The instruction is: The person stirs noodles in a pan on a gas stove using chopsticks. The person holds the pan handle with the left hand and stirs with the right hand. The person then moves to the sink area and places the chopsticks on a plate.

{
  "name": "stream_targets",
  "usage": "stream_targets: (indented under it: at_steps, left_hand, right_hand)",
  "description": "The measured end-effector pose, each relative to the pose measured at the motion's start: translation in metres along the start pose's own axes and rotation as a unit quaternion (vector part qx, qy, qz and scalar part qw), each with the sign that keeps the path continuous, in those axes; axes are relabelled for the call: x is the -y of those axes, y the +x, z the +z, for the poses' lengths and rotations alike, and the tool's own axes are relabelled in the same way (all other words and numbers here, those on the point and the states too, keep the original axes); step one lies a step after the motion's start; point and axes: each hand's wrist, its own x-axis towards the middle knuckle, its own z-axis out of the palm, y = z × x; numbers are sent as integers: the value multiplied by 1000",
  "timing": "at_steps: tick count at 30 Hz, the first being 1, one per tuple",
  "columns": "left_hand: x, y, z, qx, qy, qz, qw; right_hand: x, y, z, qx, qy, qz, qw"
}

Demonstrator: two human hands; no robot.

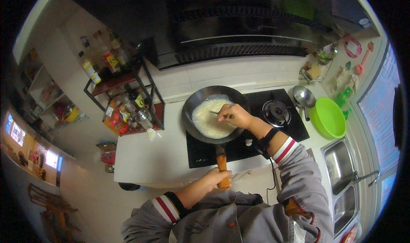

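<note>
A dark wok stands on the left side of a black gas hob. Pale, creamy liquid with a frothy surface covers the wok's bottom. My left hand is wrapped around the wok's wooden handle, which points towards my body. Over the liquid, my right hand pinches a thin metal utensil. Its tip shows left of my fingers; the rest is hidden by the hand, so its exact kind is unclear.
A steel ladle and a green plastic basin sit right of the bare burner. A double sink lies nearer me. On the left stands a spice rack with bottles. A black range hood overhangs the back.
</note>
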Motion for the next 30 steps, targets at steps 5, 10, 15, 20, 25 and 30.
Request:
stream_targets:
  at_steps: [5,10,15,20,25,30]
  left_hand:
    - [-1,-1,0,7,-16,8,1000]
    - [-2,-3,0,2,-21,13,1000]
    - [-3,-3,0,-4,-25,9,1000]
    - [-3,-4,-1,-1,-25,8,1000]
    - [-1,1,-2,-2,-14,11,1000]
    - [0,4,-3,-9,-15,8,1000]
  right_hand:
    - [33,-10,-14,19,30,38,999]
    - [58,-25,-43,11,70,124,990]
    - [80,-34,-74,14,75,142,987]
    - [111,-29,-96,68,32,109,991]
    - [92,-33,-72,96,1,34,995]
    - [53,-31,-23,83,33,12,996]
